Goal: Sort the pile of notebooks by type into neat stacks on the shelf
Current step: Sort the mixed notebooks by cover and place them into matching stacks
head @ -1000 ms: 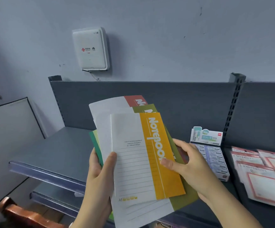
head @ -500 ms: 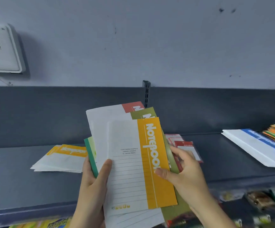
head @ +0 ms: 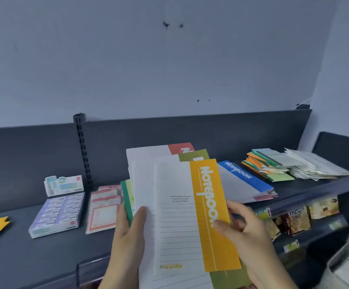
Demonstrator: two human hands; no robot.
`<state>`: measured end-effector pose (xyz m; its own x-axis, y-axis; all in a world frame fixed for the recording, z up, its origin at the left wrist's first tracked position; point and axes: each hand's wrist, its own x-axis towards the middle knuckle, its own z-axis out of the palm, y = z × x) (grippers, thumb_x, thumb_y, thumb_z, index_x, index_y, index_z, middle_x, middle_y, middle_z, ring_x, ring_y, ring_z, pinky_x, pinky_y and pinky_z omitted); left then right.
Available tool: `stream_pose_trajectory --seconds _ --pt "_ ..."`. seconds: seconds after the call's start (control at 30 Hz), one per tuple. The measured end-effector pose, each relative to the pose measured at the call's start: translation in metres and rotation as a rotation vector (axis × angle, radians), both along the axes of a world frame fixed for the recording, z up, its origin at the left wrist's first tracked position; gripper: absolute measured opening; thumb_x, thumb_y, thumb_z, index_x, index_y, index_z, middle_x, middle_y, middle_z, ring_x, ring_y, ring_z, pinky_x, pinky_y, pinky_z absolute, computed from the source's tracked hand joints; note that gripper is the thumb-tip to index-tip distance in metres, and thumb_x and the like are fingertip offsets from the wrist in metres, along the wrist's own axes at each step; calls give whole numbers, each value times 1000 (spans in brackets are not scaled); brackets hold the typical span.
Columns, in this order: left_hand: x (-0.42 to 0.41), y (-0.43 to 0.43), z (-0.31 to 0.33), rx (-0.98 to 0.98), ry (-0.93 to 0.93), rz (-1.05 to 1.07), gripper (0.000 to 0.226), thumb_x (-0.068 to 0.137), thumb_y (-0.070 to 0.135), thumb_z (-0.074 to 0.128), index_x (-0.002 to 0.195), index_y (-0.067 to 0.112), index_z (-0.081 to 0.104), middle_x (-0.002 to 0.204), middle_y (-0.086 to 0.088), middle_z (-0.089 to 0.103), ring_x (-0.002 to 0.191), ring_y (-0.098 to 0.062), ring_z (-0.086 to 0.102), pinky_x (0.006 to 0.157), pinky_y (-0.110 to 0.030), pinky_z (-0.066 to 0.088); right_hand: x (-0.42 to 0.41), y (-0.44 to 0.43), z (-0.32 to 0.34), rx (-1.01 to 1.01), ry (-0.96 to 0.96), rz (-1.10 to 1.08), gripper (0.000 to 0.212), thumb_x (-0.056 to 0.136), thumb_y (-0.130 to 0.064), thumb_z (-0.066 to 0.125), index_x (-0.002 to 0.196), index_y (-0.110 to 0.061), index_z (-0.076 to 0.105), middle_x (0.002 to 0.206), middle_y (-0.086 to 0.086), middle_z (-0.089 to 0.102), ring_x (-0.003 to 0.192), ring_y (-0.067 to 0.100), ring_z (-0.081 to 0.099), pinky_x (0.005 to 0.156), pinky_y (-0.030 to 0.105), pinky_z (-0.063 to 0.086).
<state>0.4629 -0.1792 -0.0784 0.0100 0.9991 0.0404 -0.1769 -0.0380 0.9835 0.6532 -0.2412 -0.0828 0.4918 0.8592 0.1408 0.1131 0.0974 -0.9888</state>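
Up front, a fanned bundle of notebooks (head: 177,222) is gripped above the dark shelf (head: 44,253): the left hand (head: 127,236) clasps its left edge, the right hand (head: 246,236) pinches the top one, white with ruled lines and a yellow "Notebook" band. Olive, red and green covers peek out behind. On the shelf, a blue-banded stack (head: 242,182) lies beside a mixed pile (head: 267,165). An open display box (head: 58,209) holds rows of small packets.

we count two hands (head: 127,236), holding four fanned notebooks (head: 177,215). on the shelf (head: 44,253) we see one eraser box (head: 56,213) and two mixed piles (head: 269,165).
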Motion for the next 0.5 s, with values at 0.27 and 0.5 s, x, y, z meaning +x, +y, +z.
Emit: stream_pose_trajectory --seconds 0.27,0.5 --pt "106 -7 -7 -42 40 -61 34 97 27 51 130 33 46 111 4 65 95 -17 65 61 -26 49 104 -16 -11 -74 72 -26 39 76 -3 75 100 -32 65 103 -5 71 99 17 65 90 45 52" --pt "150 19 -13 22 111 -53 27 95 27 54 121 36 50 113 4 64 99 -17 63 69 -30 49 143 1 -24 -101 178 -52 35 79 -3 71 98 -31 65 100 -3 72 96 17 65 90 43 52"
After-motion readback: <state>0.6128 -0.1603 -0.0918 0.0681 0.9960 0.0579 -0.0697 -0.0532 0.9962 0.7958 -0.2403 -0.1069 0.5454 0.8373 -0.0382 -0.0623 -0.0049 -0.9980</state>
